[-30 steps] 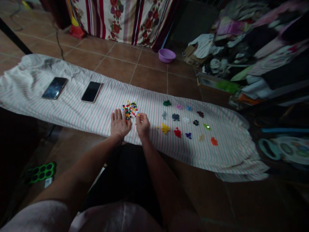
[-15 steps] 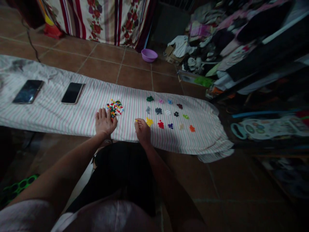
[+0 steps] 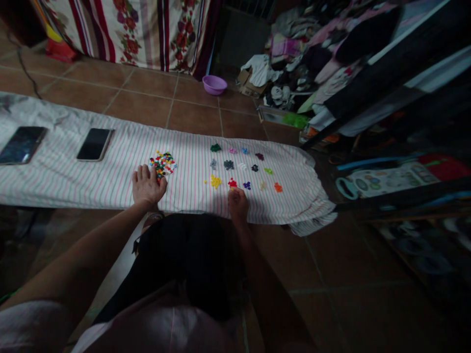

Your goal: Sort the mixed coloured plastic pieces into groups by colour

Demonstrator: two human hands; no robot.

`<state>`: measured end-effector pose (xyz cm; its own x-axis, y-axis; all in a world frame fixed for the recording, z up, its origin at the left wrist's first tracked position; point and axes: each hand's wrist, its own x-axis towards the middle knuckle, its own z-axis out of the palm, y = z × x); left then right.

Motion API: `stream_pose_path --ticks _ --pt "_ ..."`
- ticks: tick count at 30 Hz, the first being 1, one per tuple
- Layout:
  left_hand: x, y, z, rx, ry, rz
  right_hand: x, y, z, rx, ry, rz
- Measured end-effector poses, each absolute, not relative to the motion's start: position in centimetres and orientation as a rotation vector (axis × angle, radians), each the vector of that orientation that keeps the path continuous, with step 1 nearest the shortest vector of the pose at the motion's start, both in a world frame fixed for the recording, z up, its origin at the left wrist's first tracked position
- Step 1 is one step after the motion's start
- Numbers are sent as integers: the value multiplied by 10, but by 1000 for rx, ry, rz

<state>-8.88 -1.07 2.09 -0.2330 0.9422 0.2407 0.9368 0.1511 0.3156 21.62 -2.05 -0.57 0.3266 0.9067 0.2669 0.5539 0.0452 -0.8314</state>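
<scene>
1. My left hand (image 3: pixel 147 189) lies flat, fingers spread, against the mixed pile (image 3: pixel 165 163), near the striped cloth's (image 3: pixel 191 171) front edge.
2. My right hand (image 3: pixel 239 202) is by the red pile (image 3: pixel 232 182); I can't tell whether its bent fingers pinch a piece.
3. Striped cloth stretches between mixed pile and sorted piles (image 3: pixel 228 164).
4. Beyond the far edge, a purple basin (image 3: pixel 214 85) stands on the floor (image 3: pixel 195 115).
5. I count fourteen sorted piles, one loose yellow piece (image 3: pixel 205 182), two phones (image 3: pixel 94 144).

We list: 1 pale, pinkish top (image 3: pixel 154 329), with 1 faint vertical seam at the front; 1 matching short sleeve (image 3: pixel 33 324), left side; 1 plain black or near-black lower garment (image 3: pixel 184 252); 2 forearms (image 3: pixel 88 252), bare.
</scene>
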Motion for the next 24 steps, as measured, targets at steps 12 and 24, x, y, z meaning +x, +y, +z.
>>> stream_pose_path --ticks 12,24 --pt "-87 -12 23 1912 2329 698 198 -7 4 -1697 -1465 518" --pt "-87 -12 22 1896 2341 665 184 0 1 -1901 -1533 421"
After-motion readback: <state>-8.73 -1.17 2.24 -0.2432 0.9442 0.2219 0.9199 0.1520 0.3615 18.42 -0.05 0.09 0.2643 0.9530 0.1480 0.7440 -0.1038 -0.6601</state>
